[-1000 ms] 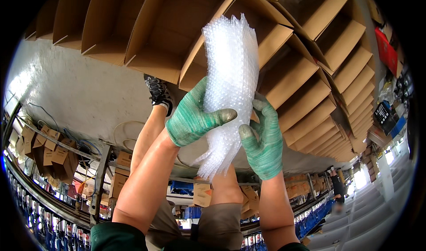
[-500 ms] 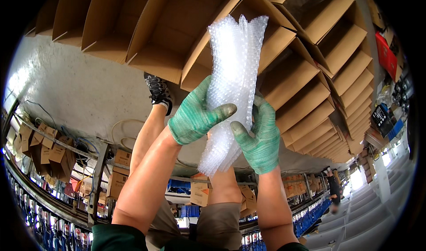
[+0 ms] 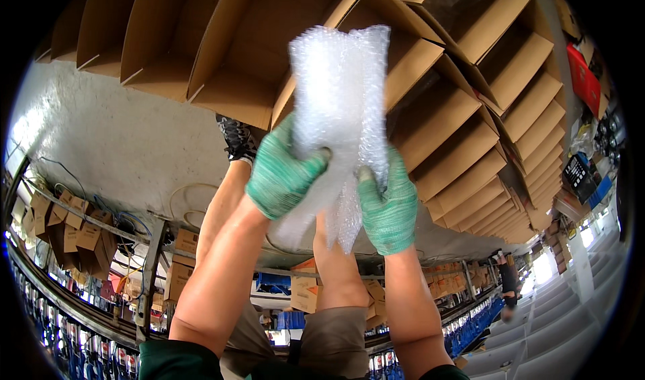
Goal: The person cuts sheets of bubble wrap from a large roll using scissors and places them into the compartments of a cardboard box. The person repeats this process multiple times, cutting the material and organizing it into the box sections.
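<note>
A sheet of clear bubble wrap (image 3: 329,91) is held upright before me, folded lengthwise and parted toward its lower end. My left hand (image 3: 285,168), in a green knitted glove, grips its left side with the thumb across the front. On the other side my right hand (image 3: 388,202), gloved alike, pinches the right edge, thumb in front and fingers behind. The fingers of both hands are partly hidden behind the plastic. Just beyond the wrap stands an open cardboard box (image 3: 410,71), its inside partly covered by it.
Rows of open cardboard boxes (image 3: 443,118) fill the far side and the right. Grey concrete floor (image 3: 127,138) lies to the left. Behind my legs runs a metal-framed rack (image 3: 151,266) with cartons (image 3: 87,239) and blue parts. A person (image 3: 507,282) is far off at right.
Both hands have shifted slightly left with the bubble wrap. The wrap has spread wider, and its lower end has split into separate flaps, the left one blurred by motion.
</note>
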Demonstrator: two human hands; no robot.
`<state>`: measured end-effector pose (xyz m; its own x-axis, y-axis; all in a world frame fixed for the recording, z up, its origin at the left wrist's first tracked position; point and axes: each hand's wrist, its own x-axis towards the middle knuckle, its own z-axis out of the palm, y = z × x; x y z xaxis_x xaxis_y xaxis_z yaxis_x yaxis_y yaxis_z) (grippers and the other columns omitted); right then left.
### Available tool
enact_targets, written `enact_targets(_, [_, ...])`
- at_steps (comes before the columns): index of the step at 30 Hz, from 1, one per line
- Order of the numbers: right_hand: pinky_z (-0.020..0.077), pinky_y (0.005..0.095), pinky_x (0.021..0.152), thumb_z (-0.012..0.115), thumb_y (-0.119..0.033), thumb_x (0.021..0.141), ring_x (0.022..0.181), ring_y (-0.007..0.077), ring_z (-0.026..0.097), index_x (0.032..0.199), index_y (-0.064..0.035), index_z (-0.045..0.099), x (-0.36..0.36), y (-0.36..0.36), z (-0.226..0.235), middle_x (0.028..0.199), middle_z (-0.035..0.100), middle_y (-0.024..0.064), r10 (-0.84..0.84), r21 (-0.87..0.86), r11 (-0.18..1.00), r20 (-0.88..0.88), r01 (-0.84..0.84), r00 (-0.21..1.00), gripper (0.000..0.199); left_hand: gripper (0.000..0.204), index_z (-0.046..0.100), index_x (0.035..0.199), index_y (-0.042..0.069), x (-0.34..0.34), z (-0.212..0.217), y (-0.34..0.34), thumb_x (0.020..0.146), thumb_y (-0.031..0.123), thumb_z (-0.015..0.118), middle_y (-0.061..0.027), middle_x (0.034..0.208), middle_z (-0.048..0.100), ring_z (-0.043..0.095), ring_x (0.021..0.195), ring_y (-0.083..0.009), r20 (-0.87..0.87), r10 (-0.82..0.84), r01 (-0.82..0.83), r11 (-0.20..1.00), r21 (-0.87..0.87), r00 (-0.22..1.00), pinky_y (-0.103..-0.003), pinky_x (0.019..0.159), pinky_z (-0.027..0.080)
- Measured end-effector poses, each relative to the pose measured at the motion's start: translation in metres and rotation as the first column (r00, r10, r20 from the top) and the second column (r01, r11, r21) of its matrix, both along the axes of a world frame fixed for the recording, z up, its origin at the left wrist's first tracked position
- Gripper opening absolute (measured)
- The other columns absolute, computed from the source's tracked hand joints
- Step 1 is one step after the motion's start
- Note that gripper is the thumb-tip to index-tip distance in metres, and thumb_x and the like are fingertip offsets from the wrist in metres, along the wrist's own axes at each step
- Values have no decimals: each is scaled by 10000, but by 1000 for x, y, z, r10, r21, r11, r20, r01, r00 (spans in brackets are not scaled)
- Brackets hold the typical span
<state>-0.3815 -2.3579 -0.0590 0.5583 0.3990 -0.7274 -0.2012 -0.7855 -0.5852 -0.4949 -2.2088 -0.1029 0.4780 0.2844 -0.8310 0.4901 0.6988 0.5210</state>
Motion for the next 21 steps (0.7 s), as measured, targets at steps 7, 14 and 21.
enact_targets(7, [518,403,992,660,-230,873,1156,235,620,1391,30,521,34,-4,-1,1277,630,125,-530,328,676,-406,660,745,596,364,663,1099,66,-184,-39,88,866,342,705,-124,1023,710,676,969,-255,30,663,-661,748,-66,748,-432,898,551])
enact_targets(14, [489,382,990,556,-130,920,1114,329,636,1358,9,532,35,-1,-178,1230,654,194,-461,135,877,-34,461,887,460,753,588,1348,61,-210,-32,100,777,540,698,-141,1266,644,633,1121,-346,117,808,-806,587,-71,578,-516,960,538])
enact_targets(21, [440,402,1059,541,-276,961,1303,360,545,1401,-27,541,41,11,-337,1422,563,209,692,-706,623,298,-336,658,506,637,625,1312,60,-210,-50,90,748,348,683,-142,1267,664,657,1111,-328,25,809,-766,565,-305,587,-482,976,545])
